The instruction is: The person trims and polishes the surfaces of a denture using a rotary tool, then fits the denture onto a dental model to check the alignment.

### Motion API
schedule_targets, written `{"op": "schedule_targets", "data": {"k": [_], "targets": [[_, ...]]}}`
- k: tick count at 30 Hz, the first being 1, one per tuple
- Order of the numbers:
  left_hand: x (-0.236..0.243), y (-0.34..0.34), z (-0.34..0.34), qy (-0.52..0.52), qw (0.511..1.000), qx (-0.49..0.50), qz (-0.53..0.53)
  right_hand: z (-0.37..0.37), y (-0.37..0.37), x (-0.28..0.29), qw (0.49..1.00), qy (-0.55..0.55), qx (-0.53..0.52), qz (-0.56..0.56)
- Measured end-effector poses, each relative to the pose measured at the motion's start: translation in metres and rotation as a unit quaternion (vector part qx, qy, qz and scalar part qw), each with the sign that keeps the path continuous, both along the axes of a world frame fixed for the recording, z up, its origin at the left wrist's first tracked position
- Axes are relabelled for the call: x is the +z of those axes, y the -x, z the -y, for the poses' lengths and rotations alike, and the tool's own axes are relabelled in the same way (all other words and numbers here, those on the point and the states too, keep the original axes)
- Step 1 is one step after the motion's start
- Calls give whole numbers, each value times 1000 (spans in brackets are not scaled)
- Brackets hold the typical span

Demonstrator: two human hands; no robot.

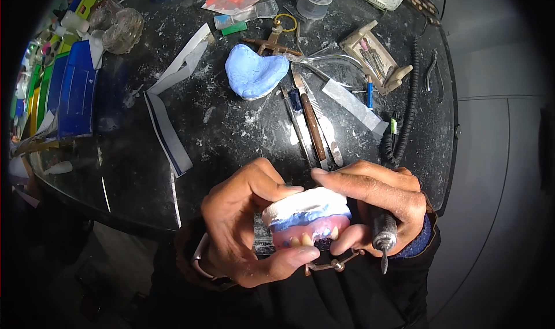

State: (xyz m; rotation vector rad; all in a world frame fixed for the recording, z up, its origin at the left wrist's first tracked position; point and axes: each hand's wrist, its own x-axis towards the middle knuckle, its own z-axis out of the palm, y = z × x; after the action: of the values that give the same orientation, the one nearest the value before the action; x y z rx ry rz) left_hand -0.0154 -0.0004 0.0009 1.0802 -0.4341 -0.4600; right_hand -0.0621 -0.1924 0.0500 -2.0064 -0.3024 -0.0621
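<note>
A dental cast (307,204) of white and blue plaster is held low over the front of the bench, upright between my hands. Along its lower side runs a pink denture base (289,235) with a few cream teeth and a gap showing blue. My left hand (240,228) grips the cast, thumb over the teeth and fingers on top. With its fingertips my right hand (384,193) steadies the other side. That hand also carries a rotary handpiece (383,235), its bur pointing down, away from the cast. Part of a metal articulator (337,265) shows beneath the cast.
On the black bench (225,138) lie a blue plaster cast (254,71), a wooden-handled knife (312,124) with other metal tools, and folded paper strips (165,118). A small tool holder (378,57) stands at back right. The coiled cord (414,92) runs along the right edge. Blue bins (76,92) stand left.
</note>
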Motion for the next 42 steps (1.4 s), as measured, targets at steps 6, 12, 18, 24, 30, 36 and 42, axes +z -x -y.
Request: {"op": "schedule_targets", "data": {"k": [6, 12, 18, 24, 30, 36, 42], "targets": [[2, -1, 0, -6, 999, -20, -36, 2, 1, 1, 999, 7, 27, -39], [3, 0, -2, 14, 997, -35, -64, -2, 2, -1, 999, 21, -15, -43], [4, -3, 0, 48, 988, -78, -124, 4, 0, 1, 1000, -4, -1, -16], [5, -7, -4, 45, 980, -127, -147, 3, -1, -1, 1000, -2, 1, 8], [5, -8, -3, 34, 977, -143, -153, 2, 2, -4, 1000, 4, -19, -2], [1, -7, -3, 28, 986, -121, -111, 0, 1, -8, 999, -31, -24, -6], [2, -6, 0, 33, 990, -101, -90, 1, -1, -9, 998, -57, -5, -22]]}}
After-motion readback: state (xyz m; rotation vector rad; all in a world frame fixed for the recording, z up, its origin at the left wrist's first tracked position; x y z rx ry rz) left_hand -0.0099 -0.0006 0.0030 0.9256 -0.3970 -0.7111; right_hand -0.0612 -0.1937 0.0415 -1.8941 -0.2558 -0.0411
